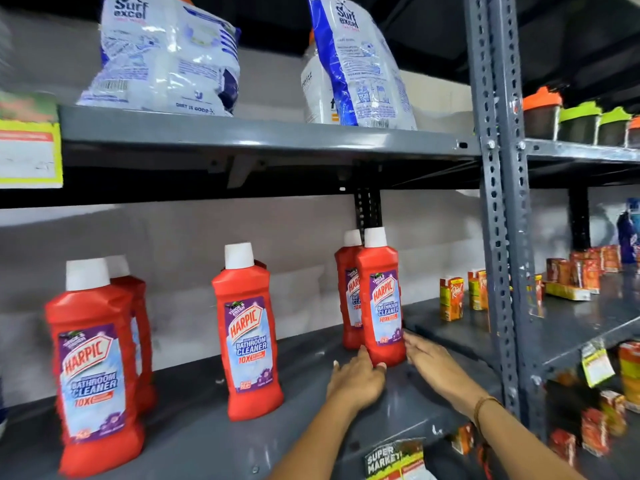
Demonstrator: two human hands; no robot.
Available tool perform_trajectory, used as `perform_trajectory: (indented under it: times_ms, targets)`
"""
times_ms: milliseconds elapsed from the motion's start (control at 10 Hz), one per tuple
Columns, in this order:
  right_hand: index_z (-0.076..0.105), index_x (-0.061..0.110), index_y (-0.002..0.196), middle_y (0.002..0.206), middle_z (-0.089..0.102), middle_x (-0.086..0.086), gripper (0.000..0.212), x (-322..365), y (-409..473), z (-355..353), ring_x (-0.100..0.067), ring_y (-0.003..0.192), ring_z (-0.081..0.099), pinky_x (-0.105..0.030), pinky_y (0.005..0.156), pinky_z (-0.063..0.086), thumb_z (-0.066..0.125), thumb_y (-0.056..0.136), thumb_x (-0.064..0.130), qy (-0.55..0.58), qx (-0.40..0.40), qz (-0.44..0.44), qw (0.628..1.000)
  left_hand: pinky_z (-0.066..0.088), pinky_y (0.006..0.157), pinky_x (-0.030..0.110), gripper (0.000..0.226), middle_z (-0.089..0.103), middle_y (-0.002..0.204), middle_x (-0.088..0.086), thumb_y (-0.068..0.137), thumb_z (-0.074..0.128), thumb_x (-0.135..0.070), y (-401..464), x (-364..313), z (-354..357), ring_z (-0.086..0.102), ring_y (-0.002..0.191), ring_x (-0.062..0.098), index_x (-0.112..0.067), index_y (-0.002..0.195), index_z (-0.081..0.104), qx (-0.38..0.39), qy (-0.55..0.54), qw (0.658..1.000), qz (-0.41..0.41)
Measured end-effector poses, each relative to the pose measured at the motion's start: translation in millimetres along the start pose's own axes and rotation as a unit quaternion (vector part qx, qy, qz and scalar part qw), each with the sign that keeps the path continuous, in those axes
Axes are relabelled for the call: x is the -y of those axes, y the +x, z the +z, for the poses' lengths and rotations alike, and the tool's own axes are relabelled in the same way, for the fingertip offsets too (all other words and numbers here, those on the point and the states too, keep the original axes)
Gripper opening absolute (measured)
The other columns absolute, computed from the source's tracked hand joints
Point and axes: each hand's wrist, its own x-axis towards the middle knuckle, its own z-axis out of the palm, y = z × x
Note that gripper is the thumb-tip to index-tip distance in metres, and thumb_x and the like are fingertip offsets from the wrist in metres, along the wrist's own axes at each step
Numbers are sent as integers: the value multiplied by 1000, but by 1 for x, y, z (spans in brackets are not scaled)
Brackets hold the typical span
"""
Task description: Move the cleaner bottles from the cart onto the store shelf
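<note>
Both forearms reach onto the grey shelf [194, 434]; the left hand [356, 379] and right hand [429, 358], fingers extended, bracket the base of an upright red Harpic bottle [381, 299], fingertips touching it.

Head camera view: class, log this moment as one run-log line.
stage: placing | left hand and right hand: open, flanking the base of front right bottle | bottle: upright on middle shelf | cart: unseen

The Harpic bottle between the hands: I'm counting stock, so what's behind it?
Behind the front Harpic bottle stands a second red Harpic bottle, its white cap and left side visible. Anything further back is hidden.
</note>
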Motion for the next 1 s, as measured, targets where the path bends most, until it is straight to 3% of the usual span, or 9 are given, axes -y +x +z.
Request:
perform_trajectory:
  times_ms: [100, 500, 700, 800, 900, 1000]
  targets:
    - [48, 26, 137, 140, 54, 4, 43, 0, 0, -2, -11, 125, 49, -37, 112, 36, 43, 95, 19, 4, 10, 18, 1000, 4, 122, 45, 62, 26, 158, 9, 95, 28, -42, -2, 0, 0, 25, 146, 25, -18, 150, 14, -2, -9, 1000, 8]
    - [48, 25, 137, 138, 56, 1, 42, 3, -8, -3, -14, 125, 50, -36, 109, 38, 40, 97, 23, -41, 1, 14, 999, 3, 122, 46, 52, 36, 154, 5, 95, 31, -41, -9, 1, -2, 31, 143, 26, -26, 144, 28, -14, -41, 999, 8]
    - [37, 25, 144, 147, 45, 3, 48, -9, -3, -3, -9, 129, 42, -29, 107, 30, 42, 97, 28, -53, -20, 5, 998, 4, 123, 44, 63, 28, 158, 10, 95, 36, -37, -15, -3, -1, 24, 145, 27, -14, 150, 16, -9, -45, 999, -13]
    - [29, 19, 148, 154, 34, -4, 57, -11, -2, -7, -19, 141, 33, -35, 115, 24, 47, 95, 21, -37, -57, 15, 998, 9, 122, 38, 70, 19, 160, 11, 93, 41, -37, -34, -8, -8, 15, 148, 28, -12, 151, 10, 9, -77, 996, -32]
    - [37, 16, 145, 151, 40, -11, 56, -3, -20, -7, -27, 138, 37, -43, 114, 28, 53, 92, 12, -35, -135, -15, 990, 19, 121, 36, 66, 26, 159, 6, 92, 43, -43, -78, -7, -21, 17, 147, 30, -21, 149, 19, 12, -107, 994, 0]
    - [50, 18, 135, 138, 54, -12, 53, 14, -72, 18, -30, 126, 48, -44, 105, 36, 62, 85, 6, -38, -241, -88, 966, 20, 121, 42, 64, 21, 160, -7, 91, 38, -51, -148, 26, -25, 7, 150, 25, -35, 149, 15, -90, -52, 993, 55]
